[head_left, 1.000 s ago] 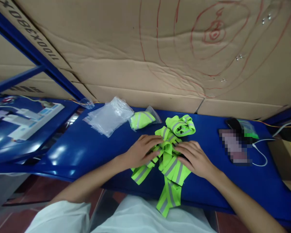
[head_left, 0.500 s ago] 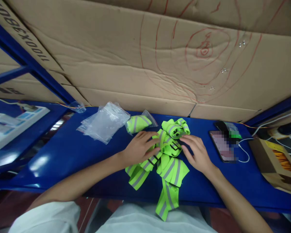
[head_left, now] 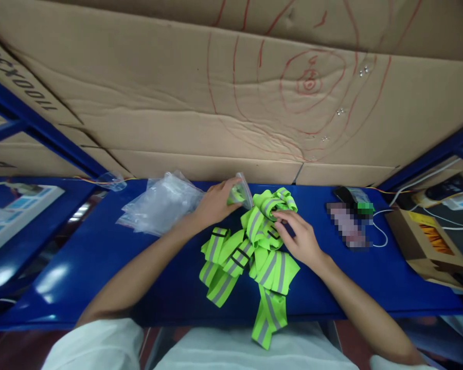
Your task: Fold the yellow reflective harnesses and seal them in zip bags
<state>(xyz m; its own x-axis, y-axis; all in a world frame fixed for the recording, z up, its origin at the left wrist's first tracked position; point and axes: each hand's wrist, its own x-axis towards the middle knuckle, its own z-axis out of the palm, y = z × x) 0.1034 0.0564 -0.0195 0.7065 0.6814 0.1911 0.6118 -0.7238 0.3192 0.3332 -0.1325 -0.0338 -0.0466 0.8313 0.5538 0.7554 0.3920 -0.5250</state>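
A tangled pile of neon-yellow reflective straps [head_left: 270, 267] with grey stripes and black buckles lies in front of me, one end hanging over the table's front edge. My right hand [head_left: 299, 239] is closed at the coiled upper part of the pile, its thumb and fingertips pinching the strap there. Up and to the left, my left hand [head_left: 216, 203] curls over a small clear zip bag [head_left: 247, 191] with a folded yellow strap inside. Its thumb and fingers are on either side of the bag, and the hand hides most of it.
Left of my left hand lies a stack of clear plastic bags [head_left: 158, 205] on the blue table [head_left: 111, 257]. A phone [head_left: 347, 223] with a white cable and an open cardboard box [head_left: 428, 246] are at the right. A cardboard wall [head_left: 170, 128] closes the back; a power strip [head_left: 23, 216] sits far left.
My left hand has left the strap pile and moved up and left onto the bagged strap. My right hand has shifted inward and closed on the coiled strap. The view has shifted slightly.
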